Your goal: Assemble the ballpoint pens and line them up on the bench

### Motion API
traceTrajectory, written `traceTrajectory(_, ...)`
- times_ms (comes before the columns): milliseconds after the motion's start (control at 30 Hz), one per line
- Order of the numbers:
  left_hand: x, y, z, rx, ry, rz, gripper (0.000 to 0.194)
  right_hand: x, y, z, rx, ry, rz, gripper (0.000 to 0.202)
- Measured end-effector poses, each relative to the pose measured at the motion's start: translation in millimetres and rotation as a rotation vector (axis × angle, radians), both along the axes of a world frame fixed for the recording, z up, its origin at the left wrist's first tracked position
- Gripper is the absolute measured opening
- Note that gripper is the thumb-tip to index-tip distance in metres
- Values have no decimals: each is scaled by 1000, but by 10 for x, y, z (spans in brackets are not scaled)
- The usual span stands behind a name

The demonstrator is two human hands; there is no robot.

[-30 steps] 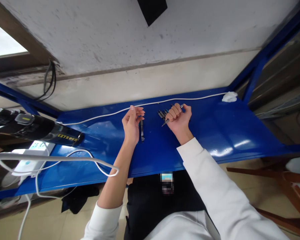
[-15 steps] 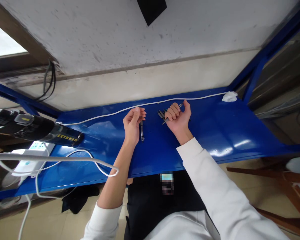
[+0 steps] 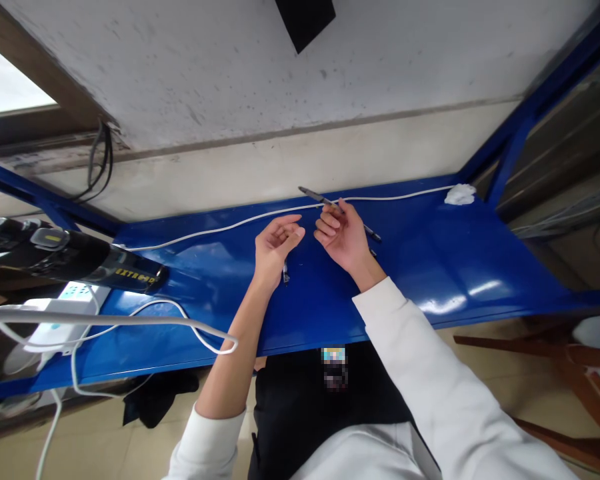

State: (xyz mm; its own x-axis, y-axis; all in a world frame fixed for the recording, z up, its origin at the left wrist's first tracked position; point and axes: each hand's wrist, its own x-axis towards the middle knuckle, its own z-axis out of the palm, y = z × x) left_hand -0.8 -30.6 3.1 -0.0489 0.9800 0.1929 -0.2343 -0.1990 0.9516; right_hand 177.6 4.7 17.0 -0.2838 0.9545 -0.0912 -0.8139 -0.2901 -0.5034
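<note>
My right hand (image 3: 344,237) is closed around a dark pen (image 3: 312,194), whose end points up and to the left past the thumb and forefinger. Facing it, my left hand (image 3: 276,248) has its fingers loosely bent and the thumb apart from them, with nothing visible between. On the blue shelf (image 3: 220,267), another pen (image 3: 286,272) lies partly hidden under the left hand. More dark pens (image 3: 373,233) show just past the right hand, which covers most of them.
A white cable (image 3: 230,229) runs along the back edge to a crumpled white tissue (image 3: 460,194). At left are a black bottle-shaped object (image 3: 95,263) and a white power strip (image 3: 63,327). A white cord (image 3: 180,320) crosses near my left forearm.
My right hand has turned, and its pen now points up and left. My left hand has shifted slightly right, with thumb and forefinger extended further towards the right hand.
</note>
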Motion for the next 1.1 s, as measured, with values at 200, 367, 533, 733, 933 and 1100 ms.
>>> traceTrajectory(200,0,6,-17,22,5,44,39,-82,-48,-32,90,-222,32,26)
traceTrajectory(367,-22,44,-32,0,-62,153,43,-145,-102,-77,227,-455,47,40)
traceTrajectory(533,-62,70,-46,4,-67,191,42,-175,-162,-137,442,-692,148,50)
traceTrajectory(733,-103,68,-70,14,-34,103,45,-174,-198,-144,350,-562,366,57)
traceTrajectory(933,-54,36,15,4,-89,54,48,-166,-194,-121,291,-499,417,55)
traceTrajectory(1100,-55,29,26,0,-102,35,48,-170,-216,-96,299,-495,418,56)
